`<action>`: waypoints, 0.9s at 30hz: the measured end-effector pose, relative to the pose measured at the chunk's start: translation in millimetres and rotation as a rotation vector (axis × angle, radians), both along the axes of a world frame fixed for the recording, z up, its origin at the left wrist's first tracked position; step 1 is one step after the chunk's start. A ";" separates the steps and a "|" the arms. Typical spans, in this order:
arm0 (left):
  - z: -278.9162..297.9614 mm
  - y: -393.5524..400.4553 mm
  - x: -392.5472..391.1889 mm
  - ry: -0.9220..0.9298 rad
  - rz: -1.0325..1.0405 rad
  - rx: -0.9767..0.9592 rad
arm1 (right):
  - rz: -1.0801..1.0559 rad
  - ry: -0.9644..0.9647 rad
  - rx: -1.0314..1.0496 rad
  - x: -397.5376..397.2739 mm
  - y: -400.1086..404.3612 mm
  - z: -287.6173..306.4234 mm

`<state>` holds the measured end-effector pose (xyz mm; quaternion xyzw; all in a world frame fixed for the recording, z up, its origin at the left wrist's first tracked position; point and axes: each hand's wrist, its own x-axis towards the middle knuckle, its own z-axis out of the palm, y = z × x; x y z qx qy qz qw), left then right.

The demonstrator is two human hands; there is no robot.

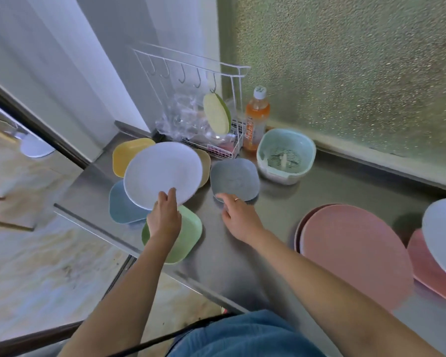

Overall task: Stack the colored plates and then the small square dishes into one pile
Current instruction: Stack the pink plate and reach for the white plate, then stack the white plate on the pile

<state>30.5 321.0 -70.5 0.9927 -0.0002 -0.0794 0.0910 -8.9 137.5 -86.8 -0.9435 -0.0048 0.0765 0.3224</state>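
Head camera looks down on a steel counter [319, 191] that runs along a pebbled glass window. Largest of the dishes is the pink plate [355, 253] at the right, round and matte, lying on another pink one whose rim shows at its left edge; well apart from both hands. Farther right, a white plate [443, 235] leans over a pink dish [428, 269] at the frame edge. Toward the left, the left hand [164, 215] pinches the near rim of a pale lavender-white round plate [162, 173], thumb on top and fingers beneath, holding it tilted above the small square dishes. Under and around that plate lie a yellow square dish [125, 153], a blue square dish [121, 207], a green square dish [188, 233] partly beneath the left wrist, and a beige one [205, 166] peeking out at the plate's right. The right hand [238, 215], wearing a ring, has its fingers loosely extended, fingertips touching the near edge of a grey square dish [234, 179] that sits flat on the counter between the two hands' reach. Behind it stand a mint colander bowl [286, 155], an orange drink bottle [256, 119] and a white wire rack [191, 99] with a hanging sponge [216, 113].
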 end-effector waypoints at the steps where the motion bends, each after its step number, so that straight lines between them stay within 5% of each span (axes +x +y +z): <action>1: 0.0 4.6 6.1 -0.003 0.035 0.001 | -0.006 0.042 0.026 8.2 8.9 -1.4; 9: -20.0 29.3 26.4 -0.176 -0.320 0.330 | 0.095 0.214 0.189 48.6 49.2 -4.7; 17: -16.3 28.4 16.7 -0.456 -0.436 0.104 | -0.657 0.319 1.132 67.2 84.8 29.1; 23: 1.5 19.2 6.5 -0.343 -0.404 -0.184 | -0.700 0.212 1.026 54.8 59.4 43.7; 27: 19.6 8.5 17.2 -0.244 0.045 -0.440 | -0.677 0.079 0.793 34.8 9.7 37.7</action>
